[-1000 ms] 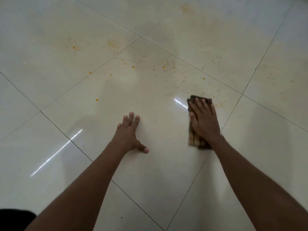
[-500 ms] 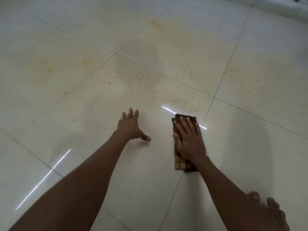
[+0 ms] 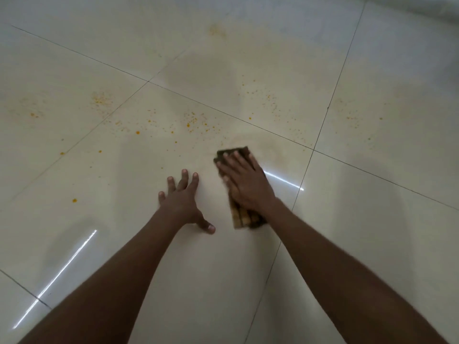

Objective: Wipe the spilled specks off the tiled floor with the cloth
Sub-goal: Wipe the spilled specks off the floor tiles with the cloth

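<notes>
Nearest, the left hand (image 3: 182, 203) is laid flat on the floor (image 3: 124, 244), fingers spread wide and thumb stretched out to the right, with nothing held. Just beside it, to the right, the cloth (image 3: 244, 217) is pressed to the same tile under the right hand (image 3: 244, 184), whose fingers are straight and laid flat along it; the cloth's dark far end and checked near end are left uncovered. Beyond both hands, orange specks (image 3: 191, 122) are scattered across several tiles, well apart from the cloth's far edge.
</notes>
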